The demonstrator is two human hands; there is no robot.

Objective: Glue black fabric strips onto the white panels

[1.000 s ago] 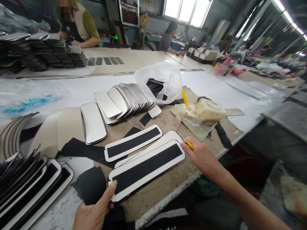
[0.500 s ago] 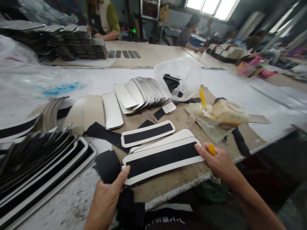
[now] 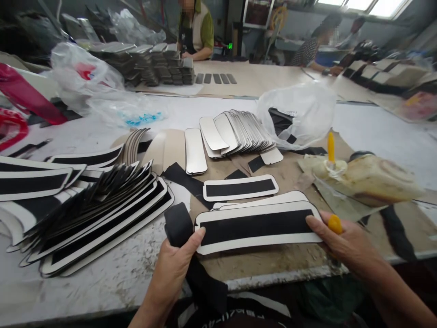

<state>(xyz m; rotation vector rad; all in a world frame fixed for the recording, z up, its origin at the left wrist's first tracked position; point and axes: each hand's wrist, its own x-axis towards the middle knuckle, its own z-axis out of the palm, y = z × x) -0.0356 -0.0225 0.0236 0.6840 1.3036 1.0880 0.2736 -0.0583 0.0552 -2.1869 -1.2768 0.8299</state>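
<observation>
Black-striped panel [image 3: 256, 228]: held level between both hands above the brown sheet [image 3: 259, 266] near the table's front edge, striped face up, slightly bowed.
Left hand [image 3: 177, 257]: gripping the panel's left end, thumb pressed on the top face.
Right hand [image 3: 346, 241]: gripping the right end, thumb over the black strip, with a yellow handle [image 3: 335, 224] tucked in the same grasp; the rest of that tool is hidden.
White panels [image 3: 293, 197]: just behind the held piece, partly covered by it.
Smaller striped panel [image 3: 241, 187]: flat, a little farther back.
Black fabric [image 3: 178, 223]: beside the left hand; whether they touch, I cannot tell.
Striped stack [image 3: 112, 232]: fanned out to the left.
Plain white stack [image 3: 246, 132]: leaning in an overlapping row, near a clear bag [image 3: 317, 111] of black pieces [image 3: 278, 120].
Stained container [image 3: 378, 180]: on its side to the right, a yellow brush handle [image 3: 330, 148] upright at its mouth.
Co-worker [image 3: 196, 32]: across the table, beside dark stacks [image 3: 160, 64].
</observation>
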